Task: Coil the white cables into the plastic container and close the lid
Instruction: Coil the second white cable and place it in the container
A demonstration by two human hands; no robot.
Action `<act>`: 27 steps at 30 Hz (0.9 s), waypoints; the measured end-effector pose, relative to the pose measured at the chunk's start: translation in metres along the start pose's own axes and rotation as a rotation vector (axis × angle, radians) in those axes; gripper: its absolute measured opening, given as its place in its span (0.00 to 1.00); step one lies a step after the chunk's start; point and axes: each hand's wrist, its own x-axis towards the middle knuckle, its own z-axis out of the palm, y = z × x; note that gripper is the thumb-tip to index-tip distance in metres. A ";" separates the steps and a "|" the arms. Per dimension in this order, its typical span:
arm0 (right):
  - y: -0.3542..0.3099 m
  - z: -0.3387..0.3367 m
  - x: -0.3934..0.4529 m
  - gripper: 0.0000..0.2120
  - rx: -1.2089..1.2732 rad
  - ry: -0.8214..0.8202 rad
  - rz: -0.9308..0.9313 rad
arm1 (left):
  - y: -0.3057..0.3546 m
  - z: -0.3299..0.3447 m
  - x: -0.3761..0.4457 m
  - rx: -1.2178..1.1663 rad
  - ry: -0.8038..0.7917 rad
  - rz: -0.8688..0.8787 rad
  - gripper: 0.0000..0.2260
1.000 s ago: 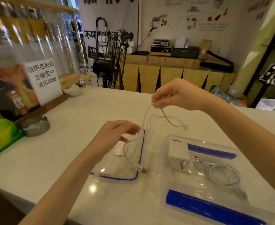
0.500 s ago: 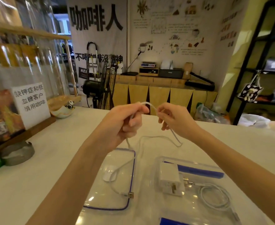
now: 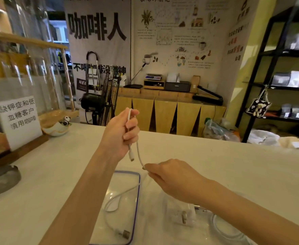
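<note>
My left hand (image 3: 123, 133) is raised above the counter, fisted around a folded end of a white cable (image 3: 139, 153), whose small plug hangs just below the fist. My right hand (image 3: 173, 177), lower and to the right, pinches the same cable. From there the cable runs down onto the clear lid with the blue rim (image 3: 137, 197), and its USB plug (image 3: 125, 233) lies on the lid. The clear plastic container (image 3: 205, 225) at the lower right holds a white charger (image 3: 182, 213) and a coiled white cable (image 3: 222, 228), partly hidden by my right forearm.
A grey ashtray (image 3: 1, 181) sits at the left edge of the white counter (image 3: 251, 174). Behind it stand a white sign (image 3: 18, 119) and a shell-shaped dish with a panda figure (image 3: 59, 126). A fan and wooden cabinets are beyond the counter's far edge.
My left hand has risen with the cable's end folded in its fist. My right hand has dropped down along the cable toward the lid. The camera has tilted upward.
</note>
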 end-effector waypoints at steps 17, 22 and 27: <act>-0.013 -0.027 0.001 0.12 -0.189 -0.067 -0.032 | -0.014 0.006 0.024 0.097 -0.078 0.027 0.14; -0.012 -0.066 0.000 0.10 -0.111 0.095 -0.050 | -0.028 0.008 0.021 0.652 -0.125 0.158 0.12; 0.025 -0.088 0.014 0.12 0.200 0.364 -0.070 | -0.028 0.017 0.014 0.584 -0.346 -0.055 0.18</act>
